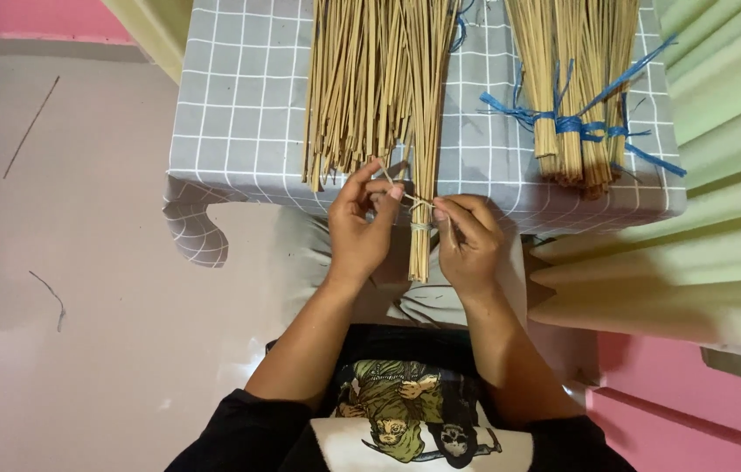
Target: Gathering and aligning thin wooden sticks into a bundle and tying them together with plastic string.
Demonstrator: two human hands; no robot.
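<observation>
Your black shirt with its printed figure (405, 419) fills the bottom of the view, and from it your two bare forearms reach up and forward to meet just past your lap. Your left hand (357, 229) has its thumb and forefinger pinched narrow on a thin pale strand (398, 188) that runs across to the other side, the remaining fingers curled loosely behind. Your right hand (468, 240) is closed around a slim gathered bunch of straw-coloured sticks (420, 249), fingertips pressed to its side where a light band circles it (whether that band is the same strand you cannot tell from here). The bunch stands roughly upright between your hands, its cut lower end hanging below them and its upper length rising into the large loose sheaf of tan sticks (370, 87) spread on the grey cloth with a white grid (239, 105) that covers the low table. Farther right on the same cloth lies a second bundle of tan sticks tied with blue plastic string (576, 118), well apart from your hands. Pale green folded fabric (720, 157) rises along the right edge.
</observation>
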